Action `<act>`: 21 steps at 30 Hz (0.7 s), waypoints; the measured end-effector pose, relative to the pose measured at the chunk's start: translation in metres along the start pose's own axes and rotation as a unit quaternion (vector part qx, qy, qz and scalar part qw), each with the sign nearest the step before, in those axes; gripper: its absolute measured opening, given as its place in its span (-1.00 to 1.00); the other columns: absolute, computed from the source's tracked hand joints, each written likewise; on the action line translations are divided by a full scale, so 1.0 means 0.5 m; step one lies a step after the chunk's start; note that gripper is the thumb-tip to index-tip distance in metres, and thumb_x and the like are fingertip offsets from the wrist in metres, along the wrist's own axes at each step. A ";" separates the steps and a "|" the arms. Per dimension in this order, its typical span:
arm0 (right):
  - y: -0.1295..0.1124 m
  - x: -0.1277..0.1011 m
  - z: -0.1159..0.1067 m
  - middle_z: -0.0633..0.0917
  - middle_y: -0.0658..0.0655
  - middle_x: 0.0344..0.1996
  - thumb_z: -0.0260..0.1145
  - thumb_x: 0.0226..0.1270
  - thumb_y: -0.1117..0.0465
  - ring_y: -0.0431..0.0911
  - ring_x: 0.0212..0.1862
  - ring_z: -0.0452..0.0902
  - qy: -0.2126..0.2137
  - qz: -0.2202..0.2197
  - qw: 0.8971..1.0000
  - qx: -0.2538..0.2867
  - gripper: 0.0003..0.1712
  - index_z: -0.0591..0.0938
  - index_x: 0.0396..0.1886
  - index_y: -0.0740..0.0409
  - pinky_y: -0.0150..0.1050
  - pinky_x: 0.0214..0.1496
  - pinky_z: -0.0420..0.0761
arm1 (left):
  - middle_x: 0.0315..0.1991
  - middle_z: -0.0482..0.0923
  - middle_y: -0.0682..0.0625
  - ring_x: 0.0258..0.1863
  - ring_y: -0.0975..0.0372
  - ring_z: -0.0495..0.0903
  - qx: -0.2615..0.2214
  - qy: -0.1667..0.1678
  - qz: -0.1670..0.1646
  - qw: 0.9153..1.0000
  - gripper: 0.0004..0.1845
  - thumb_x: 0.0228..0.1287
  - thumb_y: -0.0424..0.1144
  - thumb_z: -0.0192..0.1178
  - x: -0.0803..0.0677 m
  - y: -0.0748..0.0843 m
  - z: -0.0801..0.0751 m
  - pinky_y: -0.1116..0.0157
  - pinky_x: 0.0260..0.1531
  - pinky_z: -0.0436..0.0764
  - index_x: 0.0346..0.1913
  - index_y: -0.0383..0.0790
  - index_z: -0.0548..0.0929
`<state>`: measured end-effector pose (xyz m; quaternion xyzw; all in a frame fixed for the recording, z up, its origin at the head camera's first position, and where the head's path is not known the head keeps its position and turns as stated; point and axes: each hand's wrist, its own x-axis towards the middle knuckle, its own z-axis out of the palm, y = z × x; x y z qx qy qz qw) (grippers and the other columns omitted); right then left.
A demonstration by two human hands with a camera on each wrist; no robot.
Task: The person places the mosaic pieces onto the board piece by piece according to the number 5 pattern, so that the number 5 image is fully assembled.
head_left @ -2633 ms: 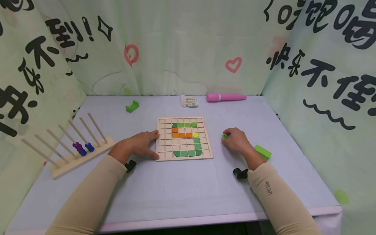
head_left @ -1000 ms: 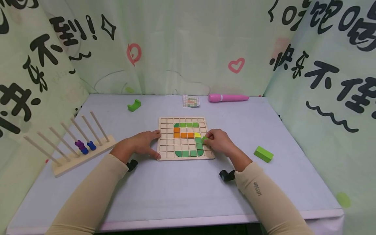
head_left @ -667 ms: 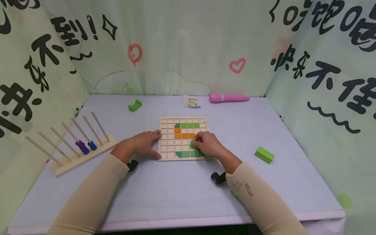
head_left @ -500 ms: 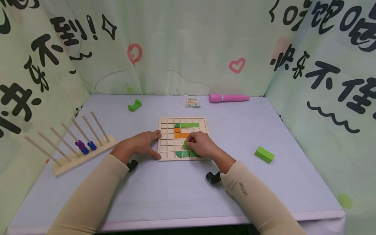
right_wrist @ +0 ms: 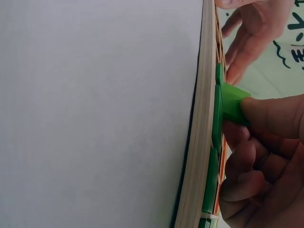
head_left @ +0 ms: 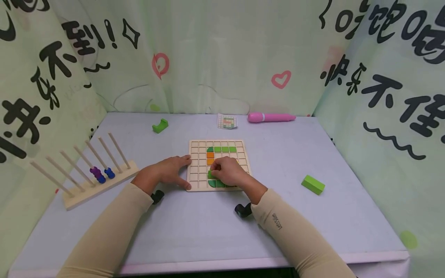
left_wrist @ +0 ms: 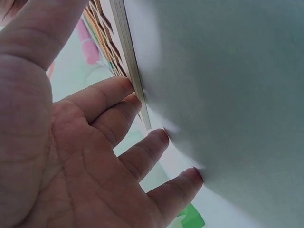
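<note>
Two hands on one grid board (head_left: 194,162), right hand (head_left: 227,173) pinching one green tile (right_wrist: 232,102)

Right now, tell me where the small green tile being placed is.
In the head view, the green tile is pinched in the right hand over the lower middle of the wooden grid board, just above the bottom green row.

Right hand (head_left: 227,173) with green tile (head_left: 210,174), now leftward over board (head_left: 194,170)

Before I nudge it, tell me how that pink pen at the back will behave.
The pink pen looks round-bodied and lies on its side on the smooth table, so a sideways push would probably roll it. It looks like rigid plastic, likely stiff and light.
</note>
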<state>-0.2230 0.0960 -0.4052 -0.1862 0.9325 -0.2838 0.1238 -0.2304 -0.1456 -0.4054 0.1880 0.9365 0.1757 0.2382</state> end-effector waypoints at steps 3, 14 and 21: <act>-0.002 0.001 0.001 0.68 -0.02 -0.38 0.36 0.47 0.23 -0.12 -0.30 0.51 -0.001 -0.001 1.000 -0.009 -0.93 0.74 -0.26 0.08 -0.30 -0.21 0.51 | 0.70 -0.01 -0.08 0.65 -0.12 0.06 0.002 0.001 0.001 1.000 0.13 0.11 0.16 0.56 0.000 0.002 -0.003 -0.10 0.59 0.17 0.64 -0.16 0.20; -0.008 0.006 0.012 0.68 -0.02 -0.34 0.37 0.45 0.25 -0.12 -0.28 0.51 0.007 0.002 0.996 -0.085 -0.95 0.76 -0.21 0.07 -0.28 -0.22 0.50 | 0.70 -0.01 -0.06 0.65 -0.11 0.06 -0.003 -0.001 0.003 1.000 0.13 0.11 0.14 0.56 0.003 0.004 -0.002 -0.09 0.58 0.18 0.64 -0.15 0.21; -0.011 0.005 0.008 0.73 -0.01 -0.27 0.34 0.48 0.23 -0.11 -0.25 0.54 0.005 -0.003 0.996 -0.092 -0.89 0.78 -0.15 0.07 -0.25 -0.17 0.57 | 0.70 -0.02 -0.08 0.65 -0.11 0.05 0.000 0.002 0.005 1.000 0.13 0.12 0.15 0.55 0.002 0.006 -0.003 -0.08 0.59 0.16 0.64 -0.19 0.19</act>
